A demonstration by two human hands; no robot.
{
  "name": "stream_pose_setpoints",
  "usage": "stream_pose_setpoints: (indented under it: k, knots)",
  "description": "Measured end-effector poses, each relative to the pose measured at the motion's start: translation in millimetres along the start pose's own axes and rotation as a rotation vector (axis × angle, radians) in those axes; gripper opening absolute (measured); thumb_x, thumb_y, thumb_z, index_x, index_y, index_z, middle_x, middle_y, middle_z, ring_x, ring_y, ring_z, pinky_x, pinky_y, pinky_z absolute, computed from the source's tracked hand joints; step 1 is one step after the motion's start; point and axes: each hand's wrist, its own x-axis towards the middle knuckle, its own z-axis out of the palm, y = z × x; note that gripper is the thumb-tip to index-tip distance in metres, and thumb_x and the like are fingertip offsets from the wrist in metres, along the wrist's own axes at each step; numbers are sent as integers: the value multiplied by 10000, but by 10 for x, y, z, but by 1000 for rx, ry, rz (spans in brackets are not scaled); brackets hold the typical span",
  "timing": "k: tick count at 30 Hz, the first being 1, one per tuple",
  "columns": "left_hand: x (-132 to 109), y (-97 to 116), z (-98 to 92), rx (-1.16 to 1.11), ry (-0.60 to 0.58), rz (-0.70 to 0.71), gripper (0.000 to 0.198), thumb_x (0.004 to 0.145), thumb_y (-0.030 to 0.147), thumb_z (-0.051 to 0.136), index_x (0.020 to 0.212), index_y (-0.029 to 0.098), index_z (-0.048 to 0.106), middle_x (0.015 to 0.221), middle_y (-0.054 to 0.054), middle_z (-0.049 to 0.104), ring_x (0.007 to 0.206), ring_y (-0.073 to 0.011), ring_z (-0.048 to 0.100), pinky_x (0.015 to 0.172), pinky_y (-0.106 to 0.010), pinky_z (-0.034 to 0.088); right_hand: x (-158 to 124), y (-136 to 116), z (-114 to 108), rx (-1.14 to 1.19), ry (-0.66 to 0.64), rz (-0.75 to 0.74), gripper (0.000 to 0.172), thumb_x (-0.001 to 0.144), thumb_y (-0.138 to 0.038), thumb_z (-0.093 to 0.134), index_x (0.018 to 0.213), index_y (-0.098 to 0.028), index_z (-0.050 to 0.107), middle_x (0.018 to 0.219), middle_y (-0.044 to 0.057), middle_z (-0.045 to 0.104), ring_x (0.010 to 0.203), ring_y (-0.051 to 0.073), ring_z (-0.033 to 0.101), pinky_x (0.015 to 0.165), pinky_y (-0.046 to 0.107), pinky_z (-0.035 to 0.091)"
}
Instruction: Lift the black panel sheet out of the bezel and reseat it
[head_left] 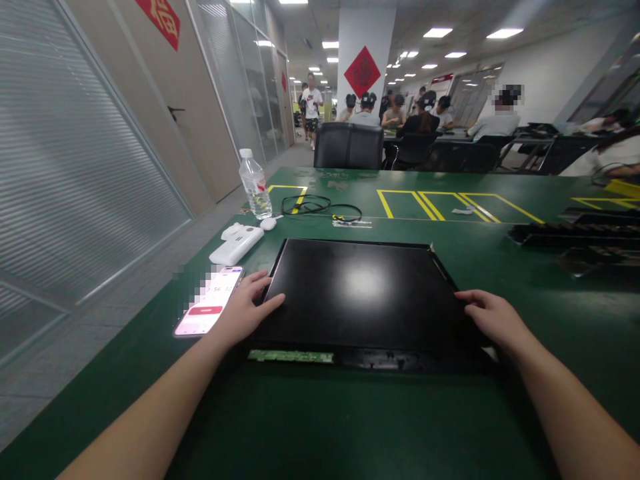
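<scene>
A black LCD panel lies face up on the green table in front of me, its glossy face reflecting a ceiling light. Along its near edge shows a green circuit board strip. My left hand grips the panel's left side, thumb over the face and fingers along the border. On the opposite side my right hand holds the right edge, with index finger and thumb at the rim; its other fingers are mostly hidden. A lit phone lies just beyond my left wrist.
Beyond the phone are a white device, a water bottle and a coiled black cable. Dark metal strips lie at the right. Yellow tape outlines mark the table. A black chair and several people are farther back.
</scene>
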Motion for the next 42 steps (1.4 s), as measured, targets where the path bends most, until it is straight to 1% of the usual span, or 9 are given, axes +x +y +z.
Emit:
stream_pose_setpoints:
  k: [7,11,16,20,25,28,32,37,42]
  knots:
    - [-16,-5,-4,96,-21,54,729,807,746,713,1277,191,770,1570,-196,584,1439,-456,553,1197,-601,460,-28,-27,-14,43,15,-2,445,688,-208,589,1068,-169,816,830,78,776,630,203,656,594,314,489]
    - [-12,-22,9,92,-19,64,698,808,743,716,1251,206,776,1562,-185,591,1425,-454,563,1177,-589,482,-28,-26,-23,63,-14,15,474,680,-210,597,1098,-168,816,772,73,759,565,196,621,556,317,479]
    - [-13,0,3,104,-39,56,725,810,745,694,1258,180,767,1571,-207,578,1449,-462,541,1203,-604,452,-46,-59,-25,83,-38,37,476,674,-190,601,1101,-155,809,734,70,745,527,183,593,527,308,455]
    - [-14,16,-8,109,-55,54,767,819,736,674,1289,135,751,1586,-241,558,1469,-468,523,1228,-607,420,-76,-109,-30,72,-20,59,481,684,-183,590,1110,-147,812,775,75,757,540,177,592,534,306,451]
    - [-13,13,-18,99,-43,68,680,813,720,707,1238,192,764,1564,-200,592,1433,-470,560,1194,-613,461,-100,-148,-33,113,-21,71,468,672,-171,588,1080,-143,814,773,75,758,551,179,604,535,301,455]
    - [-14,14,-20,111,-49,68,685,820,708,705,1251,179,764,1567,-210,585,1440,-471,553,1199,-613,455,-92,-133,-28,142,-24,87,476,667,-170,586,1088,-135,806,762,75,757,541,179,607,519,297,450]
    - [-13,10,-15,110,-36,72,657,817,702,712,1237,200,770,1557,-191,598,1431,-463,561,1187,-615,468,-57,-73,-26,164,-46,74,471,663,-184,599,1085,-148,803,709,64,744,483,178,583,481,300,430]
    - [-12,9,-4,101,-30,70,655,798,710,719,1203,198,771,1551,-200,601,1419,-468,573,1183,-618,472,-39,-49,-32,162,-55,65,446,665,-186,617,1068,-153,805,666,53,721,464,174,566,485,302,433]
    - [-15,11,-3,103,-27,69,663,805,695,712,1223,184,768,1558,-216,597,1426,-469,567,1191,-623,458,-29,-38,-18,156,-47,85,442,687,-180,604,1081,-152,803,741,66,757,503,179,601,490,299,432]
